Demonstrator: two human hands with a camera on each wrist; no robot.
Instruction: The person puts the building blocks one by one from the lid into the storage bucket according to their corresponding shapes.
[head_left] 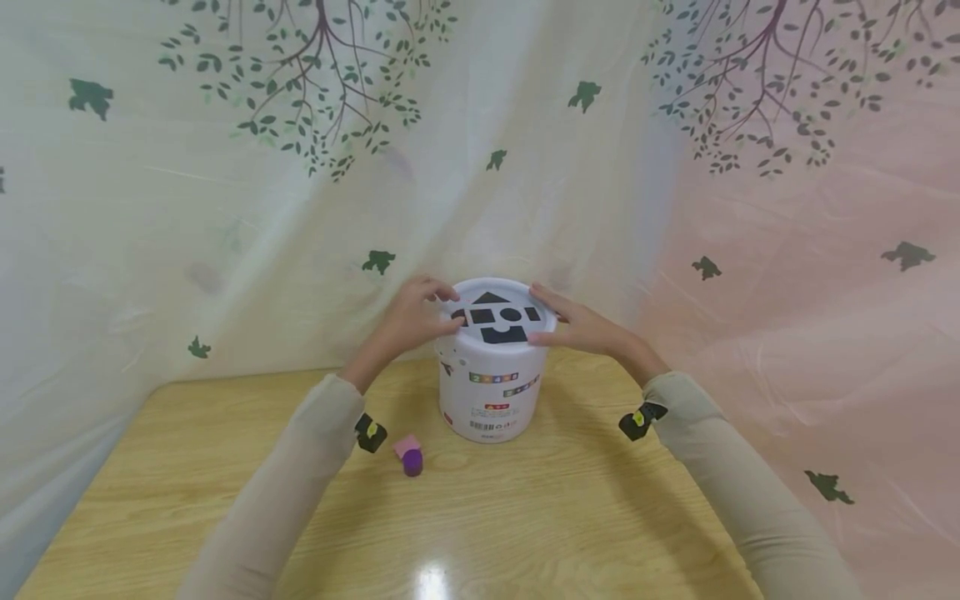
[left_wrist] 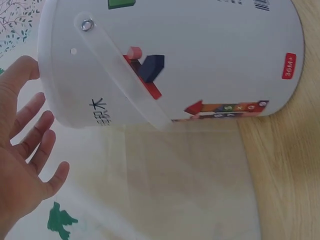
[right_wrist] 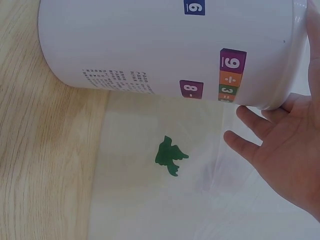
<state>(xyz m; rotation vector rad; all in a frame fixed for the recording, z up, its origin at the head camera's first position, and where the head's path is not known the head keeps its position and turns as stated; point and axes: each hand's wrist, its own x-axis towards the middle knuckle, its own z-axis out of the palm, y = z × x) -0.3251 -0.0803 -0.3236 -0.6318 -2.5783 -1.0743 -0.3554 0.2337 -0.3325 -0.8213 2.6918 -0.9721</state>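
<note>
A white toy-block bucket [head_left: 491, 392] stands upright on the table, printed with number blocks and small text. Its lid [head_left: 521, 294] has several dark shaped cutouts, among them a triangle, a circle and rectangles. On the left side, my left hand [head_left: 414, 317] is at the lid's rim; in the left wrist view its thumb touches the rim and the other fingers are spread apart. My right hand [head_left: 585, 327] is at the opposite rim, fingers fairly straight along the edge. A translucent strap handle [left_wrist: 117, 65] hangs down the bucket's side in the left wrist view.
A pink block [head_left: 406, 446] and a purple block [head_left: 412, 463] lie together on the wooden table [head_left: 570, 517], left of the bucket's base. Behind it hangs a pale curtain [head_left: 480, 208] with printed branches and green birds, close to the table's back edge.
</note>
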